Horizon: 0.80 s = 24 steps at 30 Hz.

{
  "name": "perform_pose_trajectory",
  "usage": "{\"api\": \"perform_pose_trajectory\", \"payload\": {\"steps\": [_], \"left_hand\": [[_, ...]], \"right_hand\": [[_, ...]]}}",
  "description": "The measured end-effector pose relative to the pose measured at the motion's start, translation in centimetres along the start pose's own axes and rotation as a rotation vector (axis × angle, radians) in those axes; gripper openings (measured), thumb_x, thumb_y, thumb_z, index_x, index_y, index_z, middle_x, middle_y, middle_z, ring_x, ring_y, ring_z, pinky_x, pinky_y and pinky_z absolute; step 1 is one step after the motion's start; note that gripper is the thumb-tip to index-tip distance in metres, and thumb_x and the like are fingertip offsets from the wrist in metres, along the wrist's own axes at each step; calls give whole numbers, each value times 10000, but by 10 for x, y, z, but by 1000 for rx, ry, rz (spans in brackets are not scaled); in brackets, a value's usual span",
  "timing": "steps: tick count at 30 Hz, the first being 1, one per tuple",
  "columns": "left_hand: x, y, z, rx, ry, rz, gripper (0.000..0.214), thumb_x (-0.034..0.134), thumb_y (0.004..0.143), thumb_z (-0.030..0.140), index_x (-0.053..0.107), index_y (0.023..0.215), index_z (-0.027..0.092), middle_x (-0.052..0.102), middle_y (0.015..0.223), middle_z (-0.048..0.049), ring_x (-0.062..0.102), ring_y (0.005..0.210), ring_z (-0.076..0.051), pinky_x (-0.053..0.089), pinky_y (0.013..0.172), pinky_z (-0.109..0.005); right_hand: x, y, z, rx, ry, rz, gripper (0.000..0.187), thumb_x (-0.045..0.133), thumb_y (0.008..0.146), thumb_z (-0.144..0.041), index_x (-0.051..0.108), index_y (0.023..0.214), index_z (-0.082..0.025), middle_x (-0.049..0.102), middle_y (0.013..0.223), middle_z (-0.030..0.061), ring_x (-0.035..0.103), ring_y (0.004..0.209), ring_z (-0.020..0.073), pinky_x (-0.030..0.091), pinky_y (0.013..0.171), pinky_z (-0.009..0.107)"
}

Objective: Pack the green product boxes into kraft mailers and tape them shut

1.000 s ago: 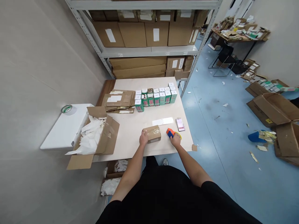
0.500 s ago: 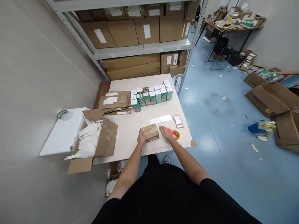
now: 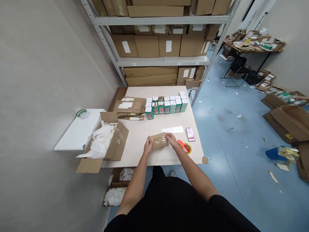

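A small cardboard box (image 3: 159, 141) with shiny clear tape over its top is between my two hands, near the table's front edge. My left hand (image 3: 148, 145) grips its left end. The fingers of my right hand (image 3: 171, 139) are closed on its right end. Just behind the box lies a white label strip (image 3: 173, 130). To the right of my right hand rests an orange tape dispenser (image 3: 184, 146) with a yellow-rimmed roll. A stack of pinkish-white cards or labels (image 3: 190, 134), blurred, sits behind the dispenser.
Several green-and-white boxes (image 3: 166, 107) stand in rows at the table's back, beside flattened cardboard (image 3: 131, 108). An open carton (image 3: 117, 141) full of white paper is at the left. Behind the table rises a metal shelf (image 3: 164, 61) of cartons. Another person's hand (image 3: 300, 97) shows far right.
My right hand has moved from beside the cardboard box onto its right end. The box now appears turned and tipped between both hands. The camera view has shifted upward.
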State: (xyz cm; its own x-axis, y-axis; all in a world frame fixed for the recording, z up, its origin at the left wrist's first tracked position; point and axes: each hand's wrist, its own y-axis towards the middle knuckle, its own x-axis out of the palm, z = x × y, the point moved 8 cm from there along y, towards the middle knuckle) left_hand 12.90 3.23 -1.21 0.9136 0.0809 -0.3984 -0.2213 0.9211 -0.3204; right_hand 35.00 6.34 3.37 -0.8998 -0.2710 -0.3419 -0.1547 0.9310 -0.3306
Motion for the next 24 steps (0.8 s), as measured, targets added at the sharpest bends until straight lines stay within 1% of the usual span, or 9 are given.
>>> {"api": "perform_pose_trajectory", "payload": {"steps": [2,4,8,11,14,16,18,21,24], "left_hand": [[-15,-1,3,107,-104,0,702,553,987,385,314,1629,232,479,1601,-89,507,1436,-238,455,1148,-335],[-28,-1,2,150,-124,-1,800,622,931,317,271,1647,245,394,1655,-87,425,1497,-251,423,1180,-346],[-51,7,-12,0,-18,87,846,644,893,245,264,1649,278,374,1662,-97,366,1530,-280,432,1176,-399],[-57,14,-9,-8,34,127,822,617,919,252,250,1653,297,373,1665,-79,401,1510,-286,461,1155,-408],[-52,25,3,56,93,119,730,581,942,260,329,1627,286,404,1649,-64,420,1495,-276,458,1158,-402],[-39,34,12,122,180,73,644,573,940,251,440,1570,268,440,1626,-65,412,1498,-265,419,1191,-402],[-21,44,16,178,310,-21,586,612,920,263,535,1501,262,441,1625,-71,357,1528,-285,368,1225,-431],[-2,56,6,205,483,-166,598,716,858,295,593,1444,289,395,1652,-78,197,1583,-363,317,1234,-526],[-10,64,-18,206,562,-234,600,699,853,233,596,1435,331,402,1649,-66,127,1595,-375,252,1241,-585]], "right_hand": [[10,-3,-1,-64,122,32,545,423,992,-455,476,1498,-260,620,1447,101,609,1283,216,510,1023,310],[24,-5,4,-81,178,36,608,481,958,-416,412,1546,-274,533,1545,95,529,1394,224,479,1088,338],[48,-1,11,-53,119,-4,724,554,898,-342,355,1593,-292,404,1648,68,393,1510,257,427,1161,420],[49,8,5,-86,45,-10,740,522,924,-332,292,1628,-312,366,1671,56,379,1520,248,429,1158,430],[39,21,-1,-116,35,17,750,514,938,-328,250,1640,-346,343,1683,46,368,1525,252,419,1161,452],[29,31,-1,-105,22,42,756,510,940,-314,235,1643,-362,341,1684,40,370,1524,253,423,1154,450],[19,41,1,-74,-29,78,751,495,947,-307,226,1646,-369,355,1678,32,382,1517,250,438,1139,434],[4,55,7,-35,-110,130,727,469,964,-319,227,1648,-368,372,1669,24,413,1496,251,458,1118,414],[-10,69,18,5,-137,155,710,465,971,-341,246,1646,-349,376,1666,29,432,1480,252,471,1107,402]]}}
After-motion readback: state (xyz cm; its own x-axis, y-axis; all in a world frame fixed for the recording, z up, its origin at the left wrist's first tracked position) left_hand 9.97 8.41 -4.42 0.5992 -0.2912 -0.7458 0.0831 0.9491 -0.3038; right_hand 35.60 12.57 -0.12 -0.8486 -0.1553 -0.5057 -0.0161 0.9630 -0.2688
